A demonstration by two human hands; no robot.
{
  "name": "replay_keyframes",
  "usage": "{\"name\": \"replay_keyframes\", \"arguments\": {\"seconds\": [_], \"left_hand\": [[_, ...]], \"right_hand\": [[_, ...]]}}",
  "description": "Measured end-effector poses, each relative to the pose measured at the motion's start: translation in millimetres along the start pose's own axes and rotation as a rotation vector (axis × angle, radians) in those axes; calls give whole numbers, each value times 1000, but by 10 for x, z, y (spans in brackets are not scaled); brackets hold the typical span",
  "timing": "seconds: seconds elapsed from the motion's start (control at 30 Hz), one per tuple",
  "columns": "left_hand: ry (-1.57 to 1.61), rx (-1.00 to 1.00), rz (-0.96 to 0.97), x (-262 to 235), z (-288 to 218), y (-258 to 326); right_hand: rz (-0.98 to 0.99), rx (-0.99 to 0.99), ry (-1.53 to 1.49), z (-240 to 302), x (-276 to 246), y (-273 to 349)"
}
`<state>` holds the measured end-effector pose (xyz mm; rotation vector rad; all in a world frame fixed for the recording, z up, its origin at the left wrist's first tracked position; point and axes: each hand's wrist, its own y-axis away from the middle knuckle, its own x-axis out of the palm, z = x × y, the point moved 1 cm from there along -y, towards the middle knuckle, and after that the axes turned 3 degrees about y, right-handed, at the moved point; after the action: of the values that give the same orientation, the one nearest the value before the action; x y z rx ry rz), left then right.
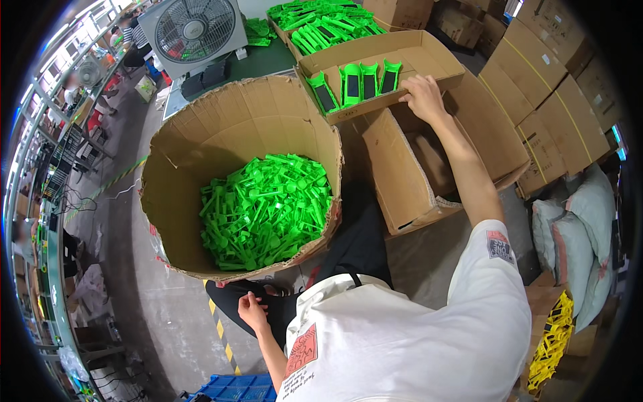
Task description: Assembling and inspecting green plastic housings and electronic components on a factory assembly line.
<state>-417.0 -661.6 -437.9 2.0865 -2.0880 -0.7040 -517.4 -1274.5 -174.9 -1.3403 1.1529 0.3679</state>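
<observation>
The four green plastic pieces with dark centres point(355, 84) stand upright in a row against the near wall of the shallow cardboard tray point(429, 53), leaning a little, the leftmost one more tilted than the rest. The right hand point(423, 96) is stretched out to the end of that row, palm down, fingers curled over the tray's near edge just beside the last piece; from here I cannot tell whether it is pinching anything or only resting on the cardboard.

To my eye the step in hand is building up this row, and doing it well means keeping every piece upright, facing the same way and snug against its neighbour, so the line does not topple toward the bare end of the tray. The tilted one at the left could do with straightening.

The left hand point(252, 312) lies loosely closed on the person's lap, holding nothing that I can see, just below the big round cardboard bin point(174, 167) filled with loose green plastic parts point(266, 211). That bin sits well within reach, so the idle hand could be fetching.

Between bin and tray an open carton point(402, 181) lies tipped on its side. Behind the tray another box holds more green pieces point(328, 23), and a box fan point(197, 33) stands to the left.
</observation>
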Motion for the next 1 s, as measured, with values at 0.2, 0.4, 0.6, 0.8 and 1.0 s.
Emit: {"name": "replay_keyframes", "arguments": {"seconds": [0.2, 0.4, 0.6, 0.8, 1.0], "left_hand": [[17, 19, -6, 22, -1, 9], [-64, 50, -15, 37, -25, 7], [-49, 61, -31, 42, -3, 9], [-61, 58, -35, 30, 3, 1], [-33, 41, -37, 31, -24, 42]], "right_hand": [[-30, 59, 148, -279, 31, 28], [124, 436, 264, -525, 179, -15], [270, 654, 162, -497, 189, -236], [255, 654, 199, -598, 301, -288], [229, 858, 95, -1061, 577, -315]]}}
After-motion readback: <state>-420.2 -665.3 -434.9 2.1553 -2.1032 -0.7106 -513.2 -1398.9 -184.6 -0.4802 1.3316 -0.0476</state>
